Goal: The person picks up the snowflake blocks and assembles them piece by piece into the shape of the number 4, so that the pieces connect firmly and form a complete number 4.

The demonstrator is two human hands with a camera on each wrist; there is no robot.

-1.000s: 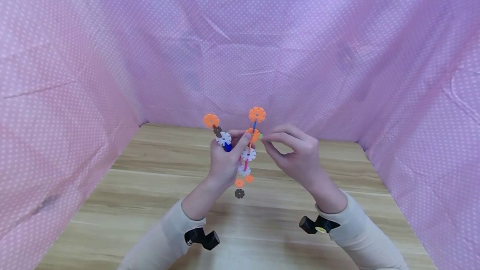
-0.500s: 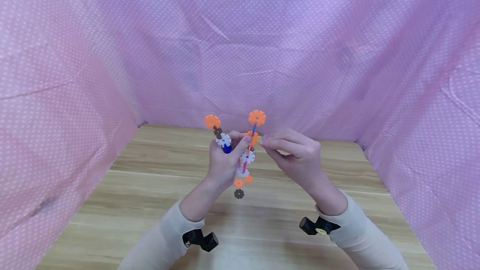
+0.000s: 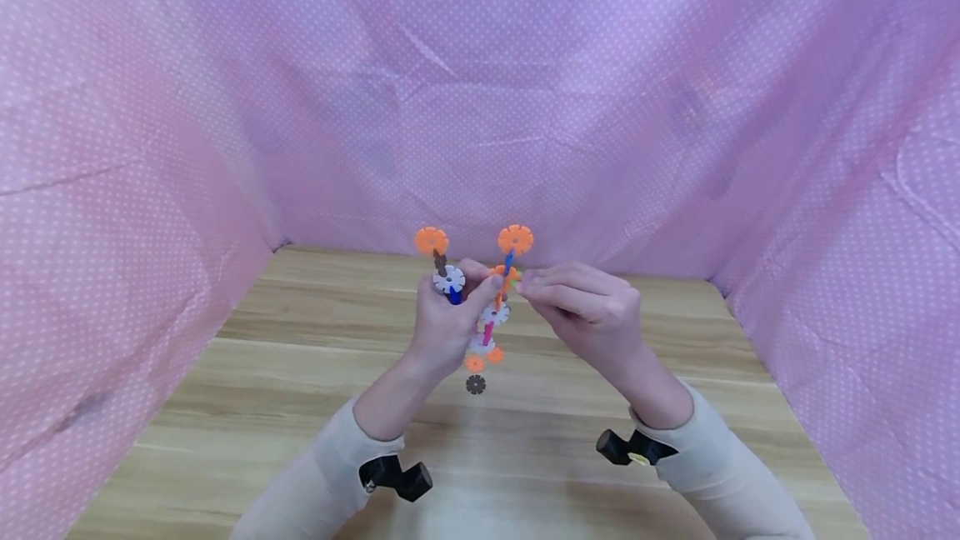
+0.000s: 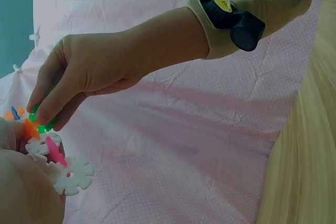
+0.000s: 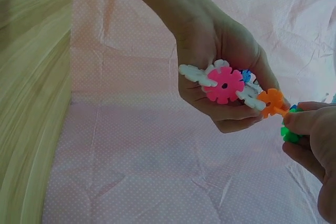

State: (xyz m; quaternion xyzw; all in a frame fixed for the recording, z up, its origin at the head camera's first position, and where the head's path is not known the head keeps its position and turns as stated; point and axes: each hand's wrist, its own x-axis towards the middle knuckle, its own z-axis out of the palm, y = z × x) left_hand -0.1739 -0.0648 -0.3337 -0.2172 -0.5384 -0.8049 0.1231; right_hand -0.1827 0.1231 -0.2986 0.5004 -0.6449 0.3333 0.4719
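Note:
In the head view my left hand (image 3: 442, 327) grips a chain of notched plastic snowflake discs above the table. Two arms rise from it, each tipped with an orange disc (image 3: 515, 239); a white disc (image 3: 449, 279) sits on the left arm. Below the hand, more white and orange discs show, with a dark brown disc (image 3: 476, 384) lowest. My right hand (image 3: 588, 307) pinches a green disc (image 5: 290, 134) against the edge of an orange disc (image 5: 271, 102) on the right arm. A pink disc (image 5: 224, 85) joins white ones. My left palm hides part of the chain.
A wood-grain table (image 3: 300, 407) lies under both hands. Pink dotted cloth (image 3: 480, 107) hangs at the back and on both sides. Black wrist cameras (image 3: 397, 476) are strapped over light sleeves.
My right fingers have drawn in closer to the chain with the green disc. The chain's left arm has turned slightly, and its tip has shifted a little right.

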